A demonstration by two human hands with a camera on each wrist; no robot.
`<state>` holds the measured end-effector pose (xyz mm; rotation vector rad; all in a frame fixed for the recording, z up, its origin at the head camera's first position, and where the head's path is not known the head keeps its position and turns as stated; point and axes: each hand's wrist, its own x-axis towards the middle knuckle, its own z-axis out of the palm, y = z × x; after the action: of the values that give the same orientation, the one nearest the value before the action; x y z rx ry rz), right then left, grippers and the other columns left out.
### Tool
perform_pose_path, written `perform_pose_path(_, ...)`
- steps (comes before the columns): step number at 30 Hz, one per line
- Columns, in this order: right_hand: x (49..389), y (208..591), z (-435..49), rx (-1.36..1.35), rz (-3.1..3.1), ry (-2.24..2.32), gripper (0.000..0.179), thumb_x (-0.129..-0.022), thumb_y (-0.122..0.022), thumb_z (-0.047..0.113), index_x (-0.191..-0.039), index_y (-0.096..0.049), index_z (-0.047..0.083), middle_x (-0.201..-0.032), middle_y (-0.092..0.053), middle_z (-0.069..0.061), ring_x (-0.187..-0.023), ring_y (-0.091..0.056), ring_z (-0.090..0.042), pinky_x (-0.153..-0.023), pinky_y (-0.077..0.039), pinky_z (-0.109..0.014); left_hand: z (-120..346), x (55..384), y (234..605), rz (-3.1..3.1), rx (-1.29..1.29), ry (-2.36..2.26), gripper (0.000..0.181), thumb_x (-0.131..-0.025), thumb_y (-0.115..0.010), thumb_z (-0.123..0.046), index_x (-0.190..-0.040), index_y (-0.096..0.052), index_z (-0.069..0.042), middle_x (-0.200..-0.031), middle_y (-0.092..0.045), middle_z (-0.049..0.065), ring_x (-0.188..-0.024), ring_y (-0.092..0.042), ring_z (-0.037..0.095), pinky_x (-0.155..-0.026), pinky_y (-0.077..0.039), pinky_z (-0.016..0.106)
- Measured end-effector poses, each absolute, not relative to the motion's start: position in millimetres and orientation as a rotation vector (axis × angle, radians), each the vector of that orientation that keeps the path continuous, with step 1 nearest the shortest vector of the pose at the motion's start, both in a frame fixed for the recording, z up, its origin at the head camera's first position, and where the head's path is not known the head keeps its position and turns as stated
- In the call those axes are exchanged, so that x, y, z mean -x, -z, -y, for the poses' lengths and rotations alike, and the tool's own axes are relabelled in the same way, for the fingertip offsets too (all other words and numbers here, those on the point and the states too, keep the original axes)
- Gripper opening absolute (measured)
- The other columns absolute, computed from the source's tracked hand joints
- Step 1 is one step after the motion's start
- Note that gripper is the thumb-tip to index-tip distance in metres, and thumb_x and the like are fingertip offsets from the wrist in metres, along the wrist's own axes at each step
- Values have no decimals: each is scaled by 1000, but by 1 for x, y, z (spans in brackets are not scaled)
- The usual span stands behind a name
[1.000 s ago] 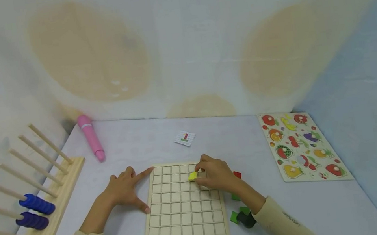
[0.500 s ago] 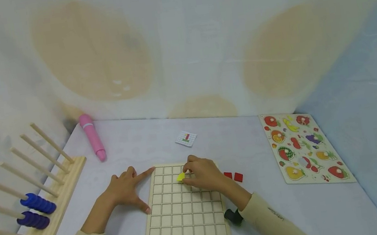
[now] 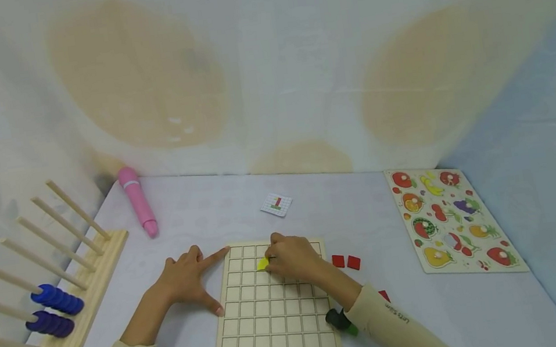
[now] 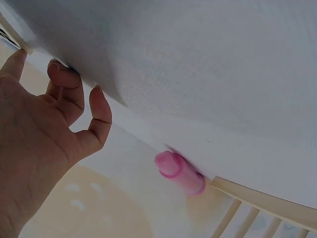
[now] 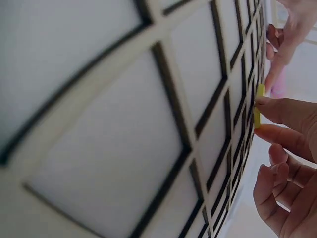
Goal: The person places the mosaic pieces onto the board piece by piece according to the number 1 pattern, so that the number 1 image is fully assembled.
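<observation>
On the white table (image 3: 367, 208) lies my wooden board (image 3: 271, 322) of little squares, my left hand (image 3: 183, 277) spreads finger and thumb wide against its left edge, and my right hand (image 3: 293, 257) pinches a yellow block (image 3: 262, 264) at its far rows.

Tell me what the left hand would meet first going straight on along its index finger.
The left hand would meet the board first; its index fingertip seems at its corner, though depth is unclear.

Between the grid board (image 3: 277, 307) and fruit board (image 3: 445, 223), one can pass above the red tiles (image 3: 339, 261); nearer, the right sleeve (image 3: 400, 324) blocks; at left, tall pegs (image 3: 43, 264) obstruct.
</observation>
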<state>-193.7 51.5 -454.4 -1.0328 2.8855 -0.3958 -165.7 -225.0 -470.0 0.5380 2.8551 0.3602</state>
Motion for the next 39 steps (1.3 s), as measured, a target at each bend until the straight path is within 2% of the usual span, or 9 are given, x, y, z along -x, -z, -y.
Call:
perform_pose_path(11,191,459,-52,1016,-2966,355,27,-87,-77,34,-105,-79,15,-92,-61,2,-73,-57,-6,-58,-43,-18,223,167,467,-2865,-559,-336,128,-42,-82,-78,-153,-38,-33,-97,-40,3,-82,-44,16,-69,-27,39)
perform_pose_path(19,187,454,-59,959,-2966,379,39,-85,-77,41,-113,-76,14,-97,-63,2,-72,-57,-7,-58,-43,-20,223,168,469,-2855,-546,-340,128,-42,-83,-77,-153,-38,-32,-97,-40,4,-81,-44,16,-68,-26,39)
perform_pose_path(39,172,458,-155,648,-2935,758,52,-72,-88,39,-115,-74,14,-88,-53,3,-67,-42,-7,-57,-35,-22,224,168,471,-2848,-519,-324,131,-40,-83,-78,-153,-36,-32,-96,-40,4,-81,-45,18,-68,-26,39)
